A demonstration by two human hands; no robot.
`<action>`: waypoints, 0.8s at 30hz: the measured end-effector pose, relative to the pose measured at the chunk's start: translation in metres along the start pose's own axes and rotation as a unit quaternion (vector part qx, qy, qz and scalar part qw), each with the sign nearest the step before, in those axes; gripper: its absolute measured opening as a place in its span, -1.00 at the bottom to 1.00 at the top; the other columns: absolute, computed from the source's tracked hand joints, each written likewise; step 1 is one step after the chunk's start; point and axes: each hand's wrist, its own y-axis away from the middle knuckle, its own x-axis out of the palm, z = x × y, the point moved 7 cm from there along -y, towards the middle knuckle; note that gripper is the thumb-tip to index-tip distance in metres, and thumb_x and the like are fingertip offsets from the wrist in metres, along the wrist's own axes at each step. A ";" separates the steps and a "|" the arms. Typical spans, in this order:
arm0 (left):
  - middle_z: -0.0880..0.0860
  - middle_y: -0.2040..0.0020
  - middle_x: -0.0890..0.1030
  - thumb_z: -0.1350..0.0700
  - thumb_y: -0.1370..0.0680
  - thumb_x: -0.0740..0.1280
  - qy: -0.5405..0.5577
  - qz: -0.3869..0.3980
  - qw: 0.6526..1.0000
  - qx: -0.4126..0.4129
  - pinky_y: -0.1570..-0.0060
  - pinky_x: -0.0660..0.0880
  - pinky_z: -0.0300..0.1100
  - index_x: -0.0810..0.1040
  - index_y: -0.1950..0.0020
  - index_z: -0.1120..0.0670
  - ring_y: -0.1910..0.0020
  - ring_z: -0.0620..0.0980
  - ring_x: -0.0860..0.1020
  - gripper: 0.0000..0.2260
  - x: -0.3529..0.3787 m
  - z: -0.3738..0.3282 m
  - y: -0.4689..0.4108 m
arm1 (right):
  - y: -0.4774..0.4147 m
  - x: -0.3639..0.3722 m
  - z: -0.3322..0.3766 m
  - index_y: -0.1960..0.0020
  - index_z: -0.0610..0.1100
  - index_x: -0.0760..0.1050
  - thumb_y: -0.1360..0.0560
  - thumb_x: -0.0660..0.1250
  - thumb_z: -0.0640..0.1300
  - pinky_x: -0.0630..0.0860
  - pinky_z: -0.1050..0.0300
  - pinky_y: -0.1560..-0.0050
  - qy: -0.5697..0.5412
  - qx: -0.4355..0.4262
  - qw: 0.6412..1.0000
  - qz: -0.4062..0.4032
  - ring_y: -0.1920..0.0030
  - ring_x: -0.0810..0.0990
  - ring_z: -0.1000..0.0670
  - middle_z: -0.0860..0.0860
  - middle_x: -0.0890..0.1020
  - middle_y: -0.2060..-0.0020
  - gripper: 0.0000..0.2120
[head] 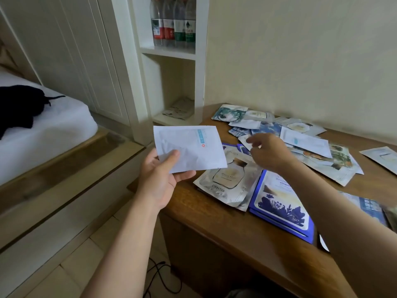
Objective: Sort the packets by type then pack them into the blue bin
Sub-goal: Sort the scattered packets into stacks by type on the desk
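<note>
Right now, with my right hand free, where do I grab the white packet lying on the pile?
Pinch the white packet at its near-left edge, coming from the left, where the right hand hovers. It lies flat on top of the pile, uncovered, and that edge rests on other packets, so a thumb can probably slip under.

Your left arm reaches forward, bare, with the palm turned up and toward you. Your left hand [160, 179] pinches a white packet [193, 147] by its lower left corner, thumb on top and fingers underneath. Your right arm comes in from the lower right, forearm bare. Your right hand [268, 151] hovers palm down, its fingers loosely bent, pointing left and slightly blurred.
</note>
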 end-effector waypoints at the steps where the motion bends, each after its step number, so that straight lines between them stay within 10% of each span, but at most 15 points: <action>1: 0.12 -0.20 0.65 0.24 -0.58 0.39 0.010 0.018 1.000 -0.003 0.25 0.67 -0.05 0.53 -0.29 0.00 -0.18 0.14 0.68 -0.69 0.006 -0.001 0.002 | 0.007 -0.004 0.002 -0.28 -0.16 0.57 -0.60 0.22 -0.24 0.51 0.02 -0.01 -0.146 0.015 0.989 0.001 -0.05 0.60 -0.09 -0.09 0.65 -0.10 -0.71; 5: 0.14 -0.20 0.66 0.21 -0.49 0.44 0.029 0.111 0.993 -0.007 0.28 0.67 -0.04 0.52 -0.30 0.05 -0.17 0.20 0.67 -0.61 0.045 -0.005 0.011 | 0.049 -0.004 0.028 -0.24 -0.21 0.57 -0.54 0.36 -0.10 0.55 -0.01 0.16 -0.485 0.016 0.851 0.200 0.13 0.66 -0.17 -0.16 0.70 0.00 -0.69; 8: 0.15 -0.15 0.69 0.21 -0.47 0.43 0.004 0.144 0.990 0.000 0.30 0.67 -0.04 0.53 -0.23 0.11 -0.10 0.22 0.69 -0.66 0.078 -0.006 0.022 | 0.069 -0.020 0.028 -0.31 -0.24 0.56 -0.48 0.41 -0.31 0.57 -0.21 -0.10 -0.466 -0.047 0.862 0.194 -0.13 0.65 -0.32 -0.19 0.68 -0.17 -0.61; 11: 0.08 -0.03 0.73 0.27 -0.54 0.44 -0.027 0.146 0.989 0.017 0.28 0.68 -0.06 0.56 -0.15 0.13 -0.02 0.15 0.72 -0.80 0.103 -0.007 0.032 | 0.083 -0.055 0.015 -0.20 -0.25 0.61 -0.49 0.35 -0.48 0.64 -0.09 0.07 -0.483 -0.069 0.866 0.109 -0.06 0.70 -0.23 -0.16 0.72 -0.10 -0.67; 18: 0.03 0.07 0.75 0.23 -0.60 0.39 -0.117 0.162 0.979 0.038 0.31 0.67 -0.02 0.62 -0.04 0.10 0.07 0.08 0.73 -0.94 0.159 0.005 0.057 | 0.113 -0.109 -0.030 -0.11 -0.12 0.70 -0.40 0.43 -0.39 0.51 -0.45 -0.08 -0.491 -0.081 0.867 0.021 -0.12 0.65 -0.38 -0.17 0.72 -0.08 -0.66; 24: 0.20 -0.18 0.70 0.35 -0.32 0.41 -0.052 0.300 0.951 0.049 -0.11 0.62 0.00 0.77 0.14 0.09 -0.26 0.16 0.63 -0.76 0.213 0.016 0.082 | 0.139 -0.161 -0.057 0.31 -0.11 0.64 -0.28 0.48 -0.45 0.55 0.21 0.12 -0.509 -0.149 0.843 -0.093 -0.04 0.68 0.05 -0.08 0.73 0.07 -0.75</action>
